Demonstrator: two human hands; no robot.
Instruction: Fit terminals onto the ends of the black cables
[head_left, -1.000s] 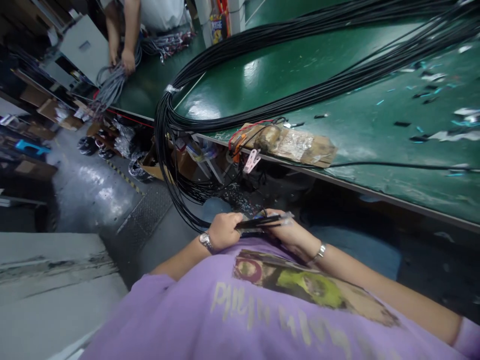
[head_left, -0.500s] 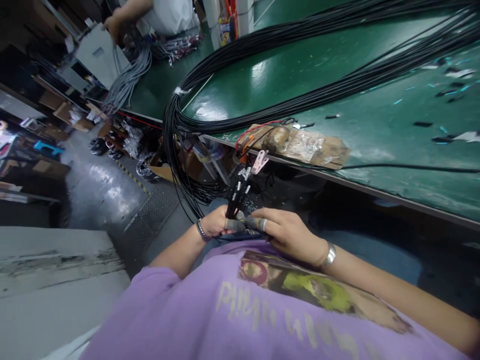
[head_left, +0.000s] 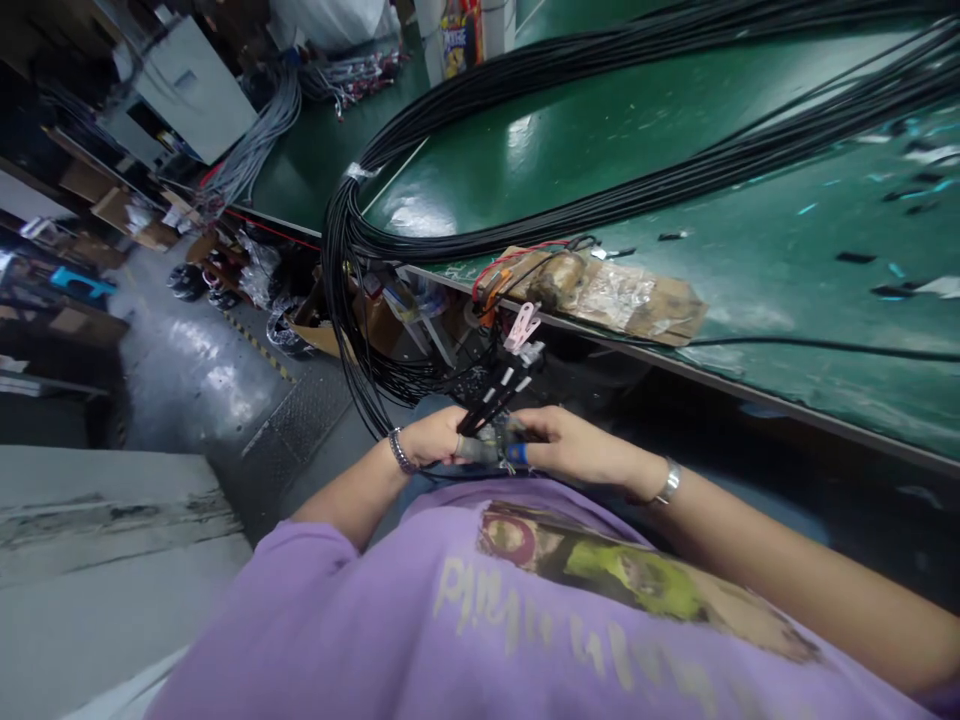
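Observation:
My left hand is closed around a bunch of black cables, whose ends carry white and silvery tips and point up toward the bench edge. Tape or finger covers wrap some fingers of both hands. Close against it, my right hand has its fingers bent in at the base of the bunch, the thumb side meeting the left fingertips. What the right fingers pinch is too small and blurred to name. Just beyond the cable ends, a pink clothes peg sits at the bench edge.
A long bundle of black cable loops over the green bench and hangs off its edge at the left. A taped cardboard piece lies by the edge. Dark scraps are scattered at right. Grey cables hang farther back.
The cable ends in my left hand have tilted to the right. My right hand has turned and drawn its fingers in closer to the left. The other person's arm at the back has left view.

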